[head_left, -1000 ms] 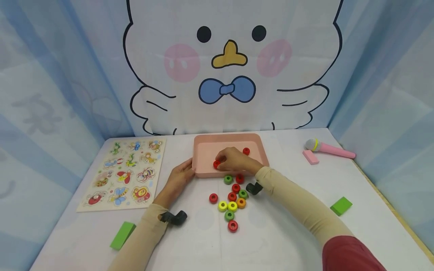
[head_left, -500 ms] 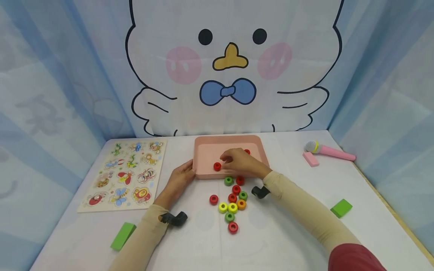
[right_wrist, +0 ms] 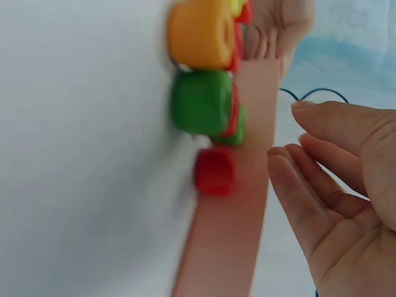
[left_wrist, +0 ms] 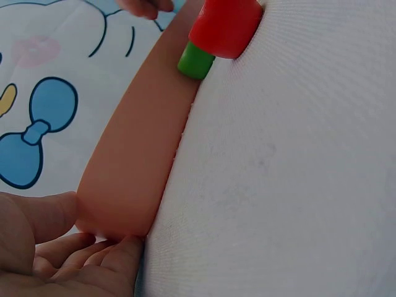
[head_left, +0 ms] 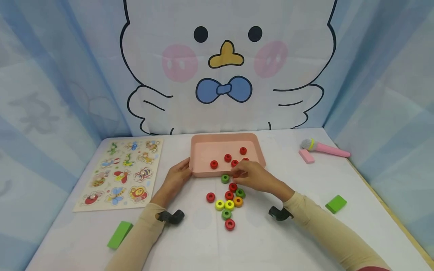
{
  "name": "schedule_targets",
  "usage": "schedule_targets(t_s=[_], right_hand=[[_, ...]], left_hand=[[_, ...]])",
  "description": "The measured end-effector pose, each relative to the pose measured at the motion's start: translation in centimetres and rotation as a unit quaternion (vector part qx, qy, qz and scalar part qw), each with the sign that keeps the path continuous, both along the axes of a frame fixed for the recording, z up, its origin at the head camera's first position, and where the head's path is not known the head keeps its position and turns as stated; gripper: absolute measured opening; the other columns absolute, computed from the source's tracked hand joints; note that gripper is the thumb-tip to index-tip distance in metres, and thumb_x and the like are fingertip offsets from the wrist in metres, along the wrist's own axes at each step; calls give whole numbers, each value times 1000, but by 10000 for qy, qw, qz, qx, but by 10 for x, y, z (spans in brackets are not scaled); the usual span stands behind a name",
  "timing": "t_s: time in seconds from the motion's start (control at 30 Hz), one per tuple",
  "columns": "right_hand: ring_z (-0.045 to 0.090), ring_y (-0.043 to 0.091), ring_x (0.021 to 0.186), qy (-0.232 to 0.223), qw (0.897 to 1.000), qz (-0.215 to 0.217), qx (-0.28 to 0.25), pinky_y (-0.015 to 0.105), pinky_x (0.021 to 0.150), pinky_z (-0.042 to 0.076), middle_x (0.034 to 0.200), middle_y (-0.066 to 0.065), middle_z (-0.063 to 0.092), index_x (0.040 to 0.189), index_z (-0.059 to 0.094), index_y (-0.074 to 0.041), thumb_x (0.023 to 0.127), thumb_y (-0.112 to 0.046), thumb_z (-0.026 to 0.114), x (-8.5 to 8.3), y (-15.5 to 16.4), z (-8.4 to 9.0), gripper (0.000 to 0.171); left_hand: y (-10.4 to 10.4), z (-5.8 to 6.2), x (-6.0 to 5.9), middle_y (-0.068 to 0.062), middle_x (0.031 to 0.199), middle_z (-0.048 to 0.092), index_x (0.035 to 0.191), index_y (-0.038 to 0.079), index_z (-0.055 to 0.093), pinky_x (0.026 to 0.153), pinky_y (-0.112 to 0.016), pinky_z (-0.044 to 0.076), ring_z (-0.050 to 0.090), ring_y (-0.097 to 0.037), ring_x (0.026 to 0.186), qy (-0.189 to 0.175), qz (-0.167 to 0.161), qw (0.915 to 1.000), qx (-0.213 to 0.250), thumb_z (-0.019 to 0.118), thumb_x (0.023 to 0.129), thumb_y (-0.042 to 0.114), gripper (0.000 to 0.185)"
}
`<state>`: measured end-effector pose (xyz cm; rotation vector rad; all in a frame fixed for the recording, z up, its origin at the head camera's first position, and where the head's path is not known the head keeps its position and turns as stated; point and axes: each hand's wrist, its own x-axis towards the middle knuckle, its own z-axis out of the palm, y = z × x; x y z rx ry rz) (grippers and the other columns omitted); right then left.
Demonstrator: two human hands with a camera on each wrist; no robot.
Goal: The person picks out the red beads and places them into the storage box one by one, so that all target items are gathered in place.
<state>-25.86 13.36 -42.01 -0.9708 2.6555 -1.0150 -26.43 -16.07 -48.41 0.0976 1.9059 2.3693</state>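
Observation:
In the head view my left hand [head_left: 178,177] holds the left end of a pink tray [head_left: 207,146]. Its thumb lies at the rim and its fingers against the end wall, as the left wrist view shows. Several red ring beads, one a red bead [head_left: 214,164] at the left, lie inside the tray. My right hand [head_left: 255,177] hovers at the tray's front right edge. Nothing is between its parted fingers in the right wrist view, where a red bead [right_wrist: 215,171] sits beside the tray wall. Below the tray are green [head_left: 225,178], yellow and orange beads, and more red ones.
An insect picture puzzle board [head_left: 118,173] lies at the left. Green blocks rest on both sides, one a green block [head_left: 120,234] near the left forearm. A pink toy microphone [head_left: 325,147] and a pink block [head_left: 306,156] lie at the right. A printed curtain stands behind.
My right hand has let go of a red bead inside the tray and drawn back right and toward me, to the front edge. My left hand stays at the tray.

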Motion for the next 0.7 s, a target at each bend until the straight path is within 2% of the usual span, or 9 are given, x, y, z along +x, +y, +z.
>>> schedule_targets(t_s=[0.2,0.43,0.7], right_hand=[[62,13,90,-23,9993,198,331,25,80,55,103,0,67,115,70,-4,87,-14,77,10,4,-12,30],[58,10,87,33,9972,47,741,23,78,54,99,-6,65,111,72,-7,86,-14,77,10,-3,-18,26],[54,11,83,253,9924,147,1199,23,73,52,93,-8,62,106,74,-12,86,-15,77,7,-10,-17,20]], left_hand=[[2,3,0,-27,153,30,149,-9,28,113,-36,32,33,-32,139,-94,7,9999,-62,45,101,-4,52],[3,2,2,-25,153,32,149,-9,29,112,-36,32,35,-31,139,-145,7,9999,-52,45,101,-4,52],[1,3,1,-23,154,31,150,-7,30,112,-34,33,34,-30,140,-208,100,9997,-128,47,101,-2,52]])
